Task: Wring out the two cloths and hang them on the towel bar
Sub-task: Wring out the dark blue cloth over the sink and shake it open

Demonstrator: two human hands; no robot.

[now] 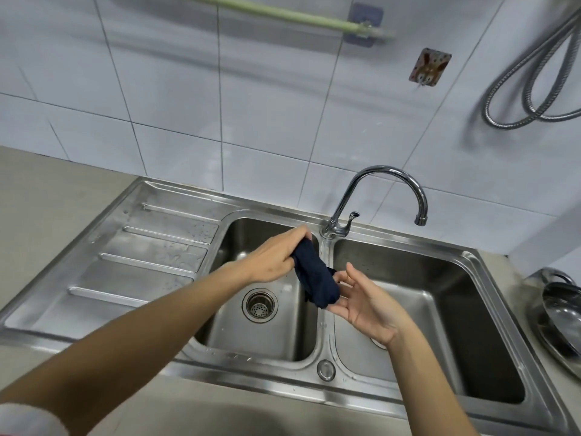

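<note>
From the head camera, a dark navy cloth (316,275) is bunched into a thick roll and held in the air above the divider between the two basins of a stainless steel sink (176,243). The left hand (276,256) comes in from the lower left, fingers curled closed around the upper end of the cloth, knuckles up. The right hand (364,302) sits just below and to the right, palm turned up and fingers spread loosely open; the lower end of the cloth rests against its fingertips without being clenched. Only this one cloth is visible. The left basin shows a round drain strainer (260,305) below the left forearm, and a ribbed draining board lies further left, wet with droplets. A chrome gooseneck tap (382,191) stands behind the divider, its spout over the right basin. On the white tiled wall above, a pale green towel bar (283,14) runs across the top, bare along the part in view. A coiled metal hose (534,80) hangs at upper right, and a steel pan (562,319) sits on the worktop (41,196) at the right edge.
</note>
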